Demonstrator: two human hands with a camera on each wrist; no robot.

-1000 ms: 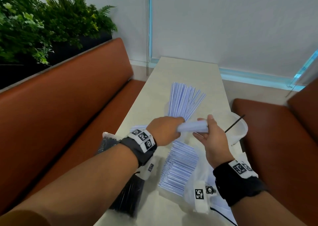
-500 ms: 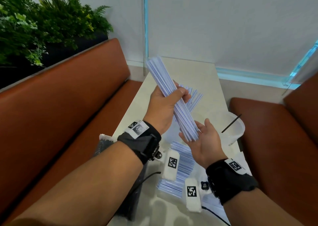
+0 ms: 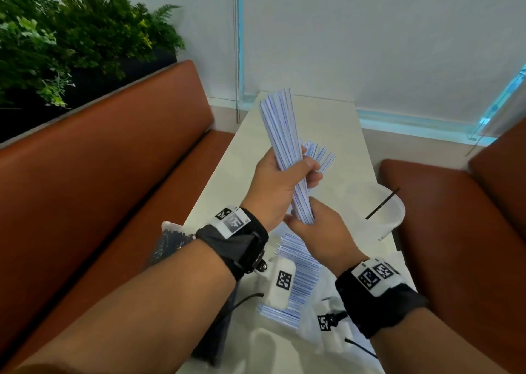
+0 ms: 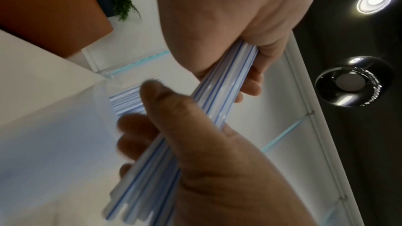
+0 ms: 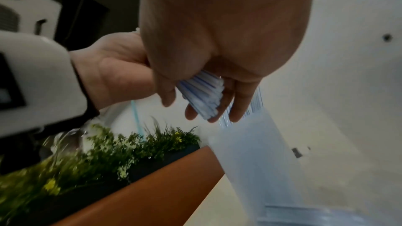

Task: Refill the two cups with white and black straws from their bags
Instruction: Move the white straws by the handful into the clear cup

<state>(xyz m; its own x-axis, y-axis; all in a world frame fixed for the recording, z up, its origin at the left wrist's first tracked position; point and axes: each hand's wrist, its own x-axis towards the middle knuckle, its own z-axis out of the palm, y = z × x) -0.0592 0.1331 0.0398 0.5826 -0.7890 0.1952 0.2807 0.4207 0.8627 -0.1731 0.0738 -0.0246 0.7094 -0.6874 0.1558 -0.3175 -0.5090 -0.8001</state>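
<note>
A thick bundle of white, blue-striped straws stands nearly upright above the table. My left hand grips its middle, thumb across the front. My right hand curls round its lower end. In the left wrist view the bundle runs between both hands; in the right wrist view its cut ends show inside my right fingers. More white straws fan out behind my left hand; their cup is hidden. A clear cup at right holds one black straw.
A loose pile of white straws lies on its plastic bag below my hands. The bag of black straws sits at the table's left edge under my left forearm. Orange benches flank the narrow table; plants stand behind the left one.
The bundle rose from the table in my left hand and now stands more upright. My right hand, open under its lower end half a second ago, has curled round that end.
</note>
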